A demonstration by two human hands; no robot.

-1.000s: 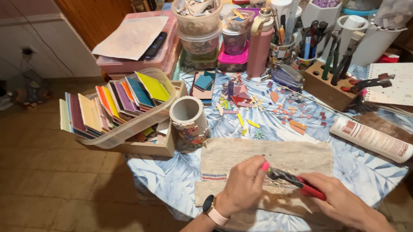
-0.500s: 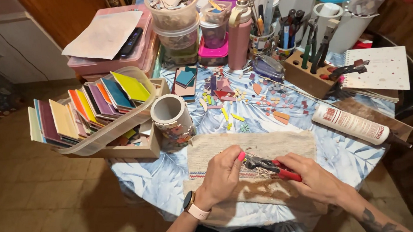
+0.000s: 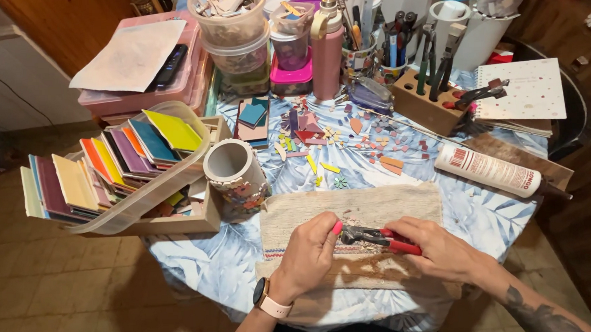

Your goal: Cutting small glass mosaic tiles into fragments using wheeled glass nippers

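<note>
The left hand (image 3: 311, 250) pinches a small piece, too small to make out, at the jaws of red-handled nippers (image 3: 380, 238), whose handles the right hand (image 3: 441, 249) grips with curled fingers, over a beige towel (image 3: 353, 210) on the leaf-patterned table (image 3: 213, 267), near a grey cup (image 3: 234, 176).

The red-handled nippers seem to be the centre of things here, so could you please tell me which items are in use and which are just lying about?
In use:
- right hand gripping the red-handled nippers
- left hand pinching at their jaws
- beige towel beneath

Lying about:
- grey pot
- glue tube
- tray of coloured tiles
- pink bottle
- spotted notebook
</note>
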